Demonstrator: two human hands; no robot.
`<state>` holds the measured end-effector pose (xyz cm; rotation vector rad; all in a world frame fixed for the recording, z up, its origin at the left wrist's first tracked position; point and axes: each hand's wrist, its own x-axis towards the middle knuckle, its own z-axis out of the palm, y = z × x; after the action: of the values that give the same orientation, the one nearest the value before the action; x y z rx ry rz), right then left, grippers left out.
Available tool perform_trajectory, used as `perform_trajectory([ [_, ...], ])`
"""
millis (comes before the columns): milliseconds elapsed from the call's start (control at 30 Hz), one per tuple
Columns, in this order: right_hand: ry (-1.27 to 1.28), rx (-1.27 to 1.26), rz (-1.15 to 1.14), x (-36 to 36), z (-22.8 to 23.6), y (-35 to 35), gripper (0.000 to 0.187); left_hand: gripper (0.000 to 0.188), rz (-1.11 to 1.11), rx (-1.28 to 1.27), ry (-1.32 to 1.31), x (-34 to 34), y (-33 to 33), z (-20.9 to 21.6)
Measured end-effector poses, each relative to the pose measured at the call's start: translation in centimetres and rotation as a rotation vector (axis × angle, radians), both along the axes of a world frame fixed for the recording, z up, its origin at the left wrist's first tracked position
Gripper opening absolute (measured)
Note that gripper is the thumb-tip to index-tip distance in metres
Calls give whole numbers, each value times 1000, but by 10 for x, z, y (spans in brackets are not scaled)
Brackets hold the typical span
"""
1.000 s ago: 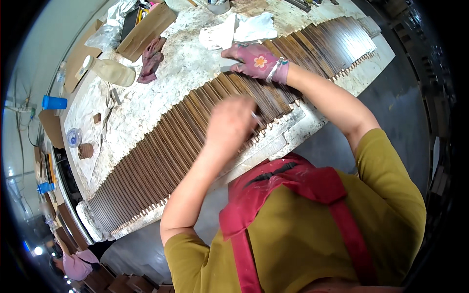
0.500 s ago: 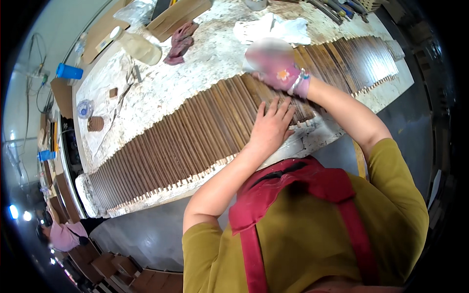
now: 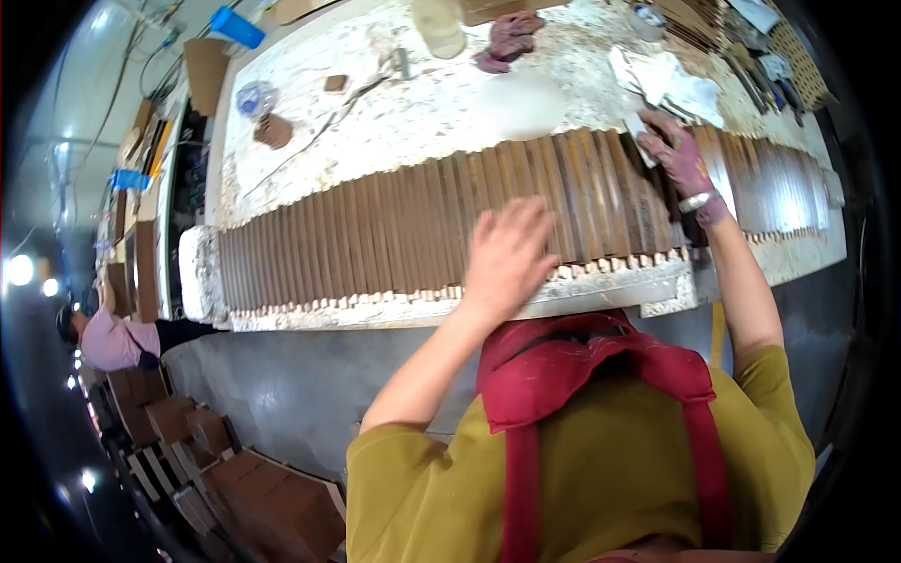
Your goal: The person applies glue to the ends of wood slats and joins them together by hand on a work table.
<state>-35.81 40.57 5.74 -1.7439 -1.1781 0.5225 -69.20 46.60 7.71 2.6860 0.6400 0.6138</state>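
A long row of dark brown wooden strips (image 3: 375,235), set side by side with pale ends, runs across the table. My bare left hand (image 3: 511,253) lies over the near half of the strips, right of the row's middle, slightly blurred, its fingers stretched out and a little apart. Farther right, my right hand (image 3: 683,164) wears a pink glove and a wristband. Its fingers grip a flat white pad (image 3: 640,139) at the far edge of the row. Dark strips beneath this hand look wet or shaded, and the palm is hidden.
White blocks (image 3: 199,272) bound the row's left end. On the stained table (image 3: 310,169) lie a dark red cloth (image 3: 511,39), a white cloth (image 3: 671,80), a bottle (image 3: 439,28) and several hand tools (image 3: 751,80). A person in pink (image 3: 117,338) is at far left.
My right hand has moved right along the strips, away from my left hand, and the white pad now shows. The whole view has turned and shifted.
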Motion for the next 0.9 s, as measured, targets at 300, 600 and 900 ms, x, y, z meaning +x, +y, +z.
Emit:
perform_trajectory([
  [300,284,-91,148,-34,-2,6,57,66,728,-68,250,-151,2,-41],
  [600,296,-127,333,-113,32,57,56,62,759,2,292,-198,22,-25],
  [900,366,-155,573,-290,23,164,57,58,943,141,211,-350,119,-21],
])
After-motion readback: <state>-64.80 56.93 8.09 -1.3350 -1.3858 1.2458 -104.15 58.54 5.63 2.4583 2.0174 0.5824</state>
